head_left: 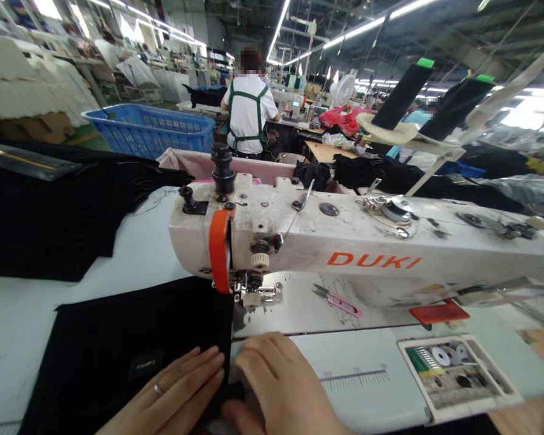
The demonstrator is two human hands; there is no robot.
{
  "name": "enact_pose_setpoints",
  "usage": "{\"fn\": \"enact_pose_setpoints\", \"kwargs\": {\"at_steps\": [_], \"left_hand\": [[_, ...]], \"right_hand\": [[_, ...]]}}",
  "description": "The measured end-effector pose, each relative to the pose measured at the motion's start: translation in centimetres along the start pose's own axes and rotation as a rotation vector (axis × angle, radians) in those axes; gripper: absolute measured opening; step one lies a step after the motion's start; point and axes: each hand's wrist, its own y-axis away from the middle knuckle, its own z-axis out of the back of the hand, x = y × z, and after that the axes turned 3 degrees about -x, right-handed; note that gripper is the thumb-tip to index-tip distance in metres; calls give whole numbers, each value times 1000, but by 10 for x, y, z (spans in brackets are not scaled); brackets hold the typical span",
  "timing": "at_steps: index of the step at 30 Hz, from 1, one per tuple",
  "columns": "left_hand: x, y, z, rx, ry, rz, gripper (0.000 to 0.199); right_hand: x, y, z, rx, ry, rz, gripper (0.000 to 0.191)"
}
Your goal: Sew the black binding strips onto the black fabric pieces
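A black fabric piece (113, 326) with a small dark label (145, 364) lies on the pale table, its right edge running up to the presser foot (256, 296) of the sewing machine (294, 241). My left hand (176, 393), wearing a ring, rests flat on this fabric with fingers stretched out together. Just right of it, my right hand (283, 386) is curled at the fabric's edge. Its thumb and fingers close on a dark bit of the fabric, mostly hidden by the hand. Pink-handled thread snips (338, 300) lie on the machine bed.
Stacked black fabric (49, 211) covers the table's left side. A parts tray (462, 374) with bobbins sits at right. Black thread cones (403, 93) stand above the machine. Beyond are a blue basket (149, 130) and a co-worker (249, 112) facing away.
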Motion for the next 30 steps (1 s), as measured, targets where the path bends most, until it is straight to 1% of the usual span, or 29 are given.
{"fn": "enact_pose_setpoints", "kwargs": {"at_steps": [2,3,4,6,9,12,16,21,23,25,28,30], "left_hand": [[4,-11,0,-44,5,-6,53],[6,-16,1,-43,10,1,50],[8,-20,2,-34,11,7,47],[13,-27,4,-4,1,4,44],[22,-36,5,5,-13,15,45],[33,-45,3,4,36,88,42],[49,-54,-5,23,125,118,40],[66,-63,-15,66,126,115,38],[74,-66,-16,76,142,102,38],[83,-67,-16,89,161,75,38],[99,-66,-15,91,190,43,36],[106,-64,-14,69,242,48,33]], "right_hand": [[-2,-13,8,26,28,134,36],[-4,-17,10,48,39,177,37],[-6,-20,11,76,48,189,34],[-9,-25,11,145,60,159,29],[-12,-33,12,244,77,122,27],[-15,-44,15,318,104,73,24],[-21,-55,14,347,168,14,27],[-28,-64,8,360,228,-38,34],[-30,-64,6,352,240,-61,37],[-32,-62,4,297,217,-59,36],[-38,-58,2,137,137,-37,20],[-42,-57,3,50,135,-45,15]]}}
